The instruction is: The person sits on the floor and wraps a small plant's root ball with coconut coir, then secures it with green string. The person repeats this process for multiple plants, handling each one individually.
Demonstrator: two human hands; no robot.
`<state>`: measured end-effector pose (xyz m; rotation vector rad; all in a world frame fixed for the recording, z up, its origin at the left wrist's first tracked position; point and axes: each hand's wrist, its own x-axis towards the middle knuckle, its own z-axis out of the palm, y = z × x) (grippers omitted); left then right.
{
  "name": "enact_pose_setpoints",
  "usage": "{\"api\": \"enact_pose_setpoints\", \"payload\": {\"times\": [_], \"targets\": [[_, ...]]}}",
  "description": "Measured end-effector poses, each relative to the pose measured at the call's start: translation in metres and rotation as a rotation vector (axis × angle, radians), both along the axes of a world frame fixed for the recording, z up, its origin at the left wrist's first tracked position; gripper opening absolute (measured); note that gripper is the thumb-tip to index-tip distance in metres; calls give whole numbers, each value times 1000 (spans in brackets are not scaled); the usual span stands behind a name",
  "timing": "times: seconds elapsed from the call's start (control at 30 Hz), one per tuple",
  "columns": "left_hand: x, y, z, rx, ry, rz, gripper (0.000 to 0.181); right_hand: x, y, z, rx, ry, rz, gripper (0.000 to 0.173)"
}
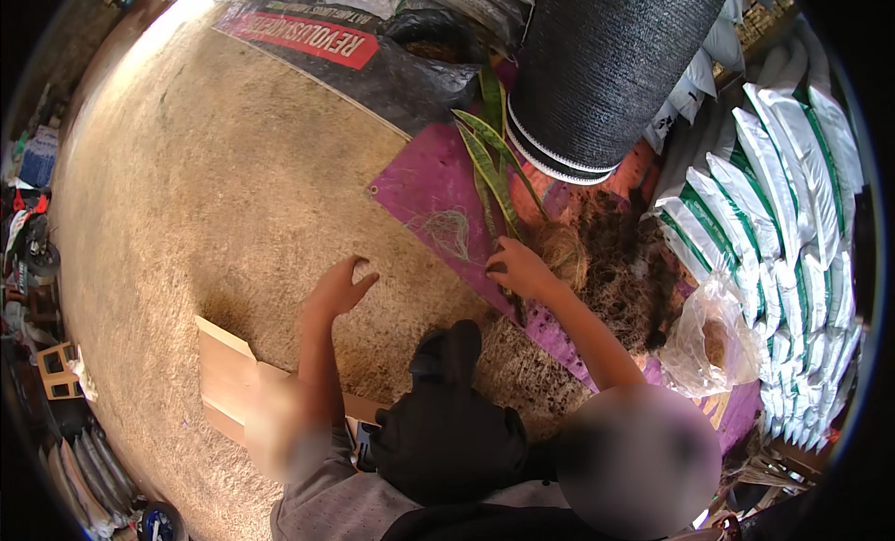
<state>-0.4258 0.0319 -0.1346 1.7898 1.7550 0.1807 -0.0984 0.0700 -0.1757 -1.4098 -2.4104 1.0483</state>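
My left hand [341,289] is over the bare concrete floor [238,170], thumb and fingers apart, with nothing between them. To the right, my right hand [521,270] has its fingers curled at the lower end of a snake plant [489,163] with long, yellow-edged green leaves. The hand hides the plant's base. Under the plant, a purple plastic tarp [412,184] bears a loose tangle of pale string [447,232]. Just right of my right hand are a fibre ball [561,254] and a heap of dark, root-like coconut fibre [615,282].
A big roll of black shade netting [601,73] stands beyond the plant. White and green sacks [769,212] are stacked at the right, near a clear plastic bag [713,345]. An opened cardboard box [227,380] lies left of my legs. A printed banner [314,45] covers the far floor.
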Motion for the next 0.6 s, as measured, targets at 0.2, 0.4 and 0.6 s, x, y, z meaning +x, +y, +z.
{"api": "enact_pose_setpoints", "payload": {"times": [0.2, 0.4, 0.6], "targets": [[72, 29, -67, 83, -160, 61, 34, 8, -14, -4, -13, -73, 31, 21], [153, 24, -93, -122, 42, -47, 53, 7, -18, 0, 38, 18, -10, 20], [150, 27, -111, -386, -829, 295, 33, -4, -21, 10, 89, 44, 73, 23]]}}
